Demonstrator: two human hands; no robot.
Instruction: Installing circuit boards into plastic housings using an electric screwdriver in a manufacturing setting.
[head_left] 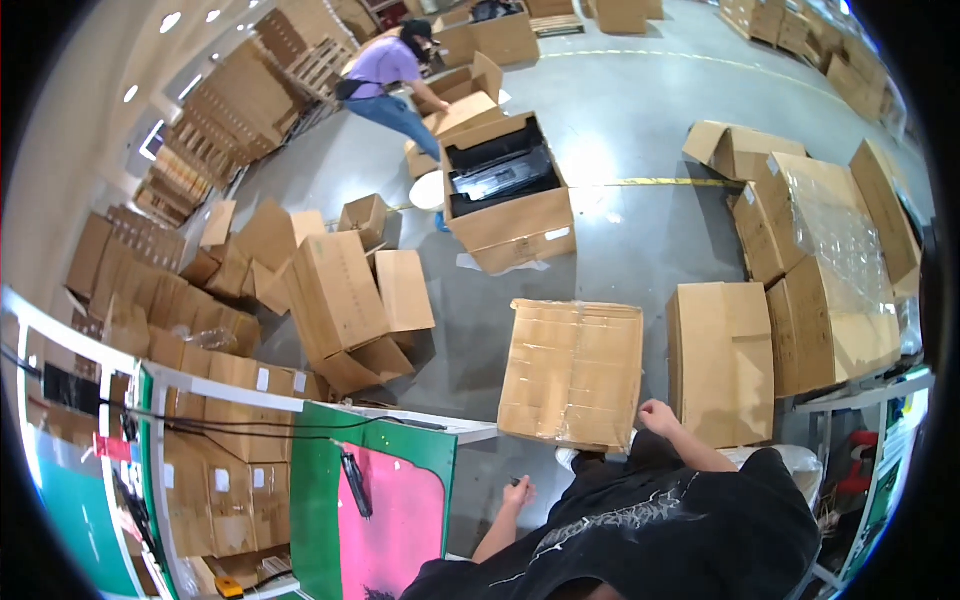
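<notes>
A closed cardboard box [541, 375] with clear tape down its middle stands on the floor in front of me. Beside its lower right edge is my right hand [656, 416], its fingers curled; I cannot tell whether it touches the box or has anything inside it. My left hand [519, 492] is nearer to me, below the box and apart from it. Its fingers are closed around a small dark thing too small to name. To the right of the taped box stands another tall cardboard box [720, 360].
A green and pink work table [395, 520] with a dark corded tool [355, 483] is at my left. Ahead, an open box [515, 235] holds a black item. A person in purple [385, 65] bends over boxes beyond. Stacked cartons [830, 310] line the right.
</notes>
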